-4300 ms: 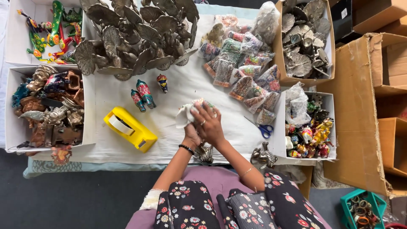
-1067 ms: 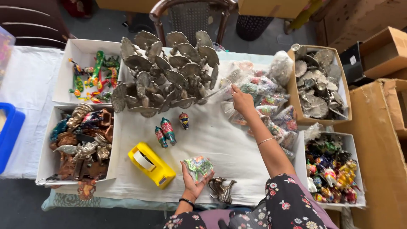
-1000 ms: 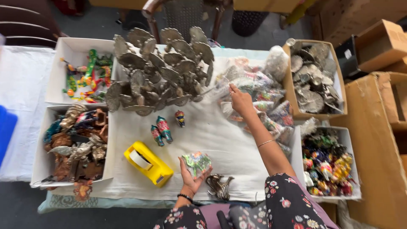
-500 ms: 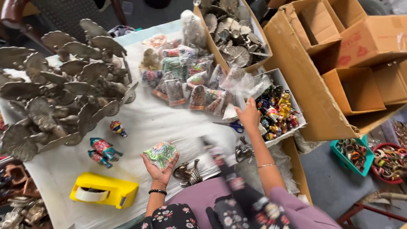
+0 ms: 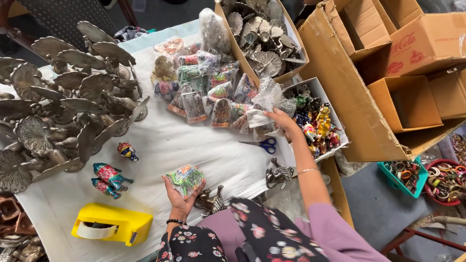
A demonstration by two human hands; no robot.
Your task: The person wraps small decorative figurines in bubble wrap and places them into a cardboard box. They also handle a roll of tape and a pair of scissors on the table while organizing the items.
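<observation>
Two hands at work over the white surface [image 5: 194, 145]. Left hand [image 5: 178, 200] lies palm up, fingers loosely curled under a small wrapped colourful packet [image 5: 185, 178], near the front edge. Right hand [image 5: 284, 122] is pinched on a clear plastic bag [image 5: 266, 99] beside the box of painted figurines [image 5: 316, 121]. Blue-handled scissors [image 5: 262, 144] lie just below.

A table draped in white cloth [image 5: 160, 145] fills the middle of the room under soft, even daylight. To its right, open brown cardboard boxes [image 5: 412, 92] stack against each other on a grey floor [image 5: 378, 213]. A teal tray [image 5: 405, 172] and a red bowl [image 5: 449, 177] sit low beside them. A dark chair [image 5: 58, 17] stands behind the table.
</observation>
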